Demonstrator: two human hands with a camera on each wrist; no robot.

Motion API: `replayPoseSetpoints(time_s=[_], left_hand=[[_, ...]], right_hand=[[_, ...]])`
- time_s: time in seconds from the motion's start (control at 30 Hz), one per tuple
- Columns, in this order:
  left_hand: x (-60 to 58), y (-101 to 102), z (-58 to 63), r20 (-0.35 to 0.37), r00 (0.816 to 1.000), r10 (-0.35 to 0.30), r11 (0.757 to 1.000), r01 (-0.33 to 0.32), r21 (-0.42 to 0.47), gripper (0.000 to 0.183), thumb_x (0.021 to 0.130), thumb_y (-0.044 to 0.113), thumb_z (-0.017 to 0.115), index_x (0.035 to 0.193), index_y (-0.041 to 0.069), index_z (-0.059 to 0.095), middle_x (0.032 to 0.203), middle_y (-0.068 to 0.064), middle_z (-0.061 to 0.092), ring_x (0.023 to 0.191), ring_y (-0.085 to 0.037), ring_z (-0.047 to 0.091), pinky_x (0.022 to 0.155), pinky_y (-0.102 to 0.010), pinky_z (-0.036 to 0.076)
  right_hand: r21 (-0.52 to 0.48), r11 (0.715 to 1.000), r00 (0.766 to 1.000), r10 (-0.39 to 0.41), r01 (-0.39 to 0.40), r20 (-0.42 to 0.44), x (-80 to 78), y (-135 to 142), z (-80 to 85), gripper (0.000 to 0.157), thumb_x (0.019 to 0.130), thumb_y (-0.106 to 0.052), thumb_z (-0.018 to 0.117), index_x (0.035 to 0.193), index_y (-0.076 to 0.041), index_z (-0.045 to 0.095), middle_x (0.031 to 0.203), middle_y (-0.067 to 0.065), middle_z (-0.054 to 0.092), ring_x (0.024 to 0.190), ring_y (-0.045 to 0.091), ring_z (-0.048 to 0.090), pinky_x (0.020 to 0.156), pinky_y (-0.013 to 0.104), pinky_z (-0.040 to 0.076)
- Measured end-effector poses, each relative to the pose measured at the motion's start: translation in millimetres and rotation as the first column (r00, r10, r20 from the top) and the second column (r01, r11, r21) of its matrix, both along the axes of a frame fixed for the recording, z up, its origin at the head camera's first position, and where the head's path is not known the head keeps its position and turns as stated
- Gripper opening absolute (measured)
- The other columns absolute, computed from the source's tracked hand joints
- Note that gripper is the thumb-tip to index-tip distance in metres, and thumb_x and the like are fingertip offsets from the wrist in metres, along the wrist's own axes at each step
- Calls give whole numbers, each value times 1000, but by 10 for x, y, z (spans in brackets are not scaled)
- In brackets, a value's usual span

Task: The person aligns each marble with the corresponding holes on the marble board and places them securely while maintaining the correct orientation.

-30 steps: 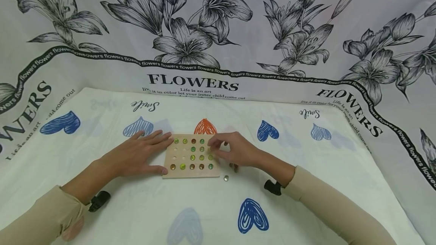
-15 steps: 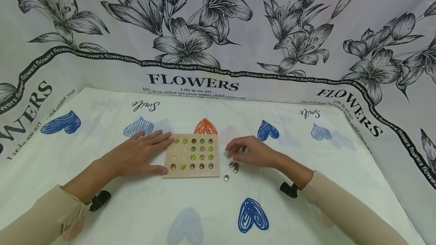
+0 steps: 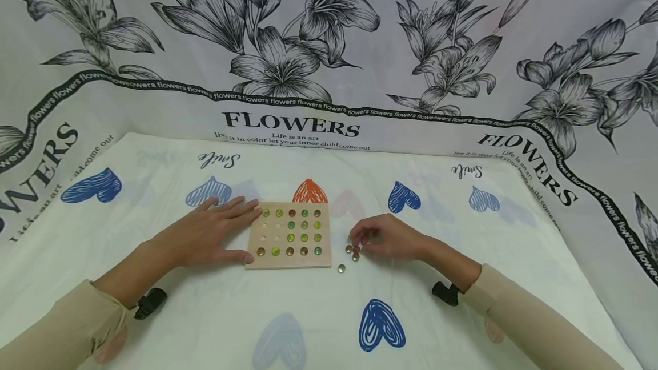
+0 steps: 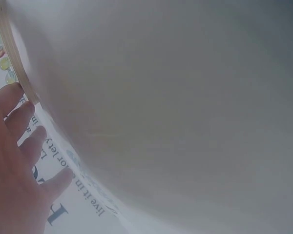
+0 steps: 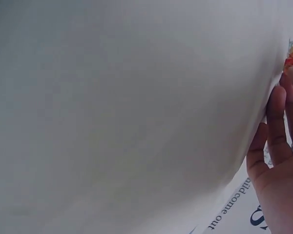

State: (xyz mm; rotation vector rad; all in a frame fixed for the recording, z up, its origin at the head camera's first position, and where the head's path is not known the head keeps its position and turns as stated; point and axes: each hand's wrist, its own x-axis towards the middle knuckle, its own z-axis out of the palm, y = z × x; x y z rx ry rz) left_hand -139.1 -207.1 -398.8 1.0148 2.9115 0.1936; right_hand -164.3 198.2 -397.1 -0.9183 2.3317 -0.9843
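Observation:
A pale wooden board [image 3: 288,261] with rows of holes lies in the middle of the head view. Coloured glass marbles [image 3: 304,238] sit in most holes; a few holes at the left of its middle rows are bare. My left hand [image 3: 208,236] lies spread along the board's left edge, fingertips and thumb touching it. To the right of the board, my right hand [image 3: 393,237] pinches a reddish marble [image 3: 356,249] between thumb and fingertips, low over the cloth. That marble shows red and orange at the fingertips in the right wrist view.
Loose marbles [image 3: 341,268] lie on the cloth between the board and my right hand. The white tablecloth [image 3: 205,313] carries printed hearts. Behind it hangs a sheet [image 3: 380,79] printed with flowers and lettering.
My right hand has moved from the board's right side out to the loose marbles. A marble now shows in the upper right hole. My left hand has stayed put.

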Motion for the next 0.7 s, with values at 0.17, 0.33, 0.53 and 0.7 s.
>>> replayPoseSetpoints(time_s=[0.17,0.33,0.53,0.7], left_hand=[[-3,2,0,-3,1000,0,1000,0,1,95,84,81,48,154,18,39,159,-3,36,145,-35,33,110,-68,27],[-5,11,-3,3,1000,8,1000,-8,-7,96,83,82,47,154,19,39,159,-3,36,145,-35,33,110,-68,27],[-5,12,-6,6,1000,11,1000,-11,-6,96,82,83,47,154,20,39,159,-3,36,145,-35,33,110,-68,27],[-6,11,-9,8,1000,9,1000,-9,-10,96,82,83,47,154,19,40,159,-3,36,145,-35,33,110,-68,27]], right_hand=[[19,1000,1000,7,-7,13,-6,-1,-11,32,88,3,69,113,-17,71,99,-12,70,93,11,63,87,26,54],[39,999,1000,3,-3,10,-8,-14,-10,32,88,2,71,113,-17,71,99,-12,70,94,10,63,88,26,53],[58,998,1000,6,-5,-10,2,-37,8,31,87,1,72,112,-17,72,98,-12,69,91,10,63,86,25,54],[53,998,1000,18,-18,-11,13,-57,17,29,87,-1,73,112,-16,72,98,-10,69,91,11,63,87,26,54]])
